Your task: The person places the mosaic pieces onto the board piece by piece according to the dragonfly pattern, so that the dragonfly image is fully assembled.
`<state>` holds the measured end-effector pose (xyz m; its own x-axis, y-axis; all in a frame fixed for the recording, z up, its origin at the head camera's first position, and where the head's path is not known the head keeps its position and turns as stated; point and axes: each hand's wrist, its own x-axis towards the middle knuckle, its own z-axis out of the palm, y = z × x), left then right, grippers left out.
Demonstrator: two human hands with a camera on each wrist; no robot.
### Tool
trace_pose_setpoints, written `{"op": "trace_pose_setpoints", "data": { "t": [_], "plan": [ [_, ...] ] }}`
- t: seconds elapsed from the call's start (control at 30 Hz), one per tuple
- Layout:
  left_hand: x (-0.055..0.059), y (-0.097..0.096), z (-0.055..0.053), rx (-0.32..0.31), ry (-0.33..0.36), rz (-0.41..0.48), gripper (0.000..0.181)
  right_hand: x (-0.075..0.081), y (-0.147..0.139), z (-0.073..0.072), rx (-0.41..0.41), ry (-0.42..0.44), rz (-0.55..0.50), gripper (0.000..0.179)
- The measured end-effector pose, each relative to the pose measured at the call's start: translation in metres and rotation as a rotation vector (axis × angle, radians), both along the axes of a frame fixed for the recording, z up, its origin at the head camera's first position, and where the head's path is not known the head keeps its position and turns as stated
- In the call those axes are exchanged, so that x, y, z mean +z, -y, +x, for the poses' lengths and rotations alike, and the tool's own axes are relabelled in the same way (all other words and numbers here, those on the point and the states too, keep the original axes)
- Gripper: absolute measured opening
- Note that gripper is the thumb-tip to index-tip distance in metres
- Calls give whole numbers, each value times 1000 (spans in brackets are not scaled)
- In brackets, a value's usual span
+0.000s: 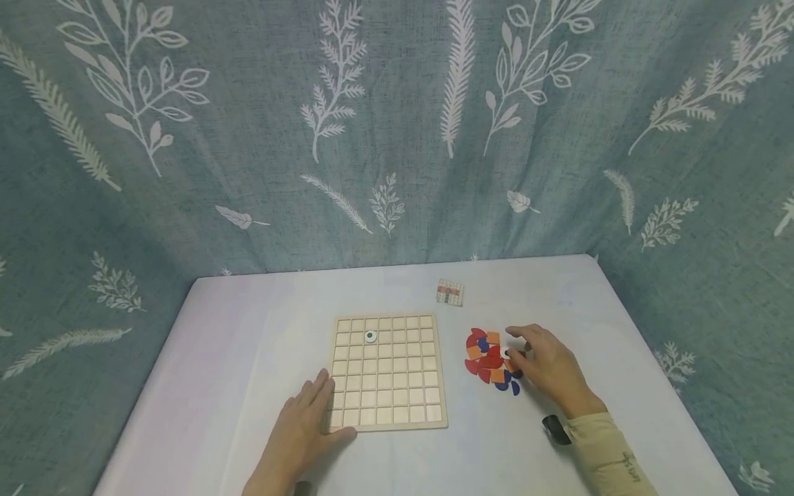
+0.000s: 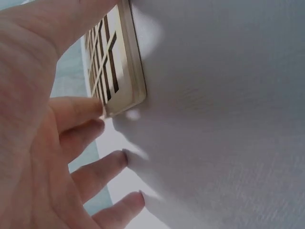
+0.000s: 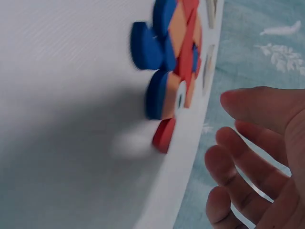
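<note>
A pale wooden grid board (image 1: 384, 379) lies on the table, with one white disc with a dark centre (image 1: 370, 336) in an upper cell. My left hand (image 1: 302, 420) touches the board's near left corner, its fingers straight and spread; the left wrist view shows that corner of the board (image 2: 136, 90) between thumb and fingers. Right of the board lies a loose heap of red pieces (image 1: 491, 361), orange squares (image 1: 497, 375) and blue pieces (image 1: 515, 388). Over the heap's right side hovers my right hand (image 1: 546, 362), thumb and fingers apart, holding nothing. Another white disc (image 3: 180, 98) rests on an orange piece there.
A small card with a coloured grid pattern (image 1: 449, 292) lies behind the board, toward the right. The white table (image 1: 248, 331) ends at a green leaf-patterned curtain (image 1: 397, 138). A dark wrist device (image 1: 556, 430) sits at the right sleeve's cuff.
</note>
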<state>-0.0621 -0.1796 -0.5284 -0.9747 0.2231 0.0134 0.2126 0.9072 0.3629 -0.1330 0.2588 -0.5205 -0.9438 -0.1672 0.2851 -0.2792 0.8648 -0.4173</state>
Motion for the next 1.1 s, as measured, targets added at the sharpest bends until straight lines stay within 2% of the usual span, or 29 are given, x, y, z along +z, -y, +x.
{"op": "trace_pose_setpoints", "data": {
  "t": [0.17,0.57,0.67,0.87,1.1],
  "plan": [
    [-1,0,-1,3,10,-12,95,-4,-4,-1,-12,102,31,37],
    [0,-1,-3,13,37,-27,96,-2,4,-13,-8,214,116,25],
    [-1,-1,-4,15,55,-28,96,-2,5,-16,-10,234,135,22],
    [1,0,-3,14,31,-11,95,0,8,-19,-2,251,153,24],
    [1,0,-3,15,47,-2,95,4,10,-20,-9,294,160,26]
  ]
}}
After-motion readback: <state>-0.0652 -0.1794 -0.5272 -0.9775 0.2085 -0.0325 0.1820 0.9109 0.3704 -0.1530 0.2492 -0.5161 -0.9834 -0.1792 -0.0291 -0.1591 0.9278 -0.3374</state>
